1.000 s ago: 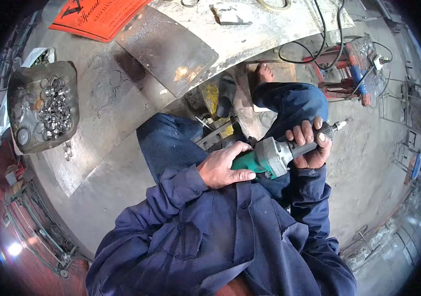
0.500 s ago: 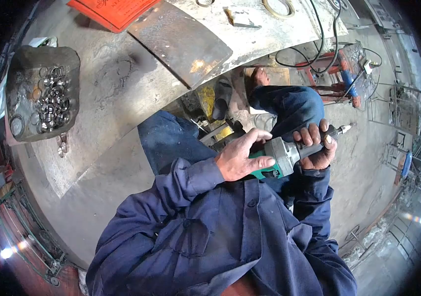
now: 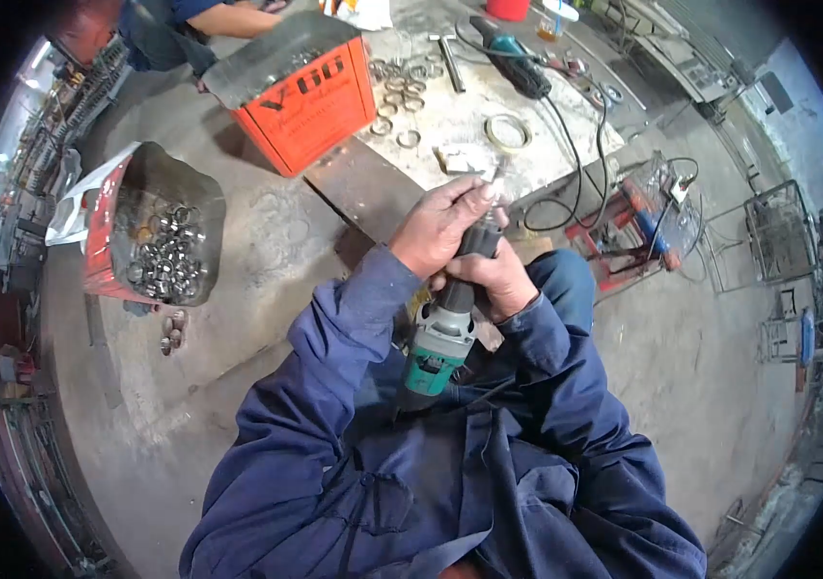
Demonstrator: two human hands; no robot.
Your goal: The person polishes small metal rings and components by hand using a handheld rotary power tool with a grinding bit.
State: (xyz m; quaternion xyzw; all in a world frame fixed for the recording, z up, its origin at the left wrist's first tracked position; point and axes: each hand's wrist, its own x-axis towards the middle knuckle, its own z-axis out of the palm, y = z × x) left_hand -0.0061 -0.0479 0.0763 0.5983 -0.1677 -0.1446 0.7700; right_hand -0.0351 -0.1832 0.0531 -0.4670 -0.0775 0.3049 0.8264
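Note:
A green and grey power tool, likely a die grinder, is held upright over my lap, its nose pointing away from me. My right hand is wrapped around its dark neck. At the nose, my left hand is closed with thumb and fingers pinched on the tool's tip, which is blurred and partly hidden. Beyond the hands lies a pale board with a large ring, a small pale block and several metal rings.
An orange cut-open can stands ahead; another at left holds many metal rings. A hammer and a corded tool lie on the board. A person's arm shows at top left. A red stand is at right.
The view has tilted up. The tool has swung from pointing right to pointing away from me. My left hand has moved from its body to its tip; my right hand still grips the neck.

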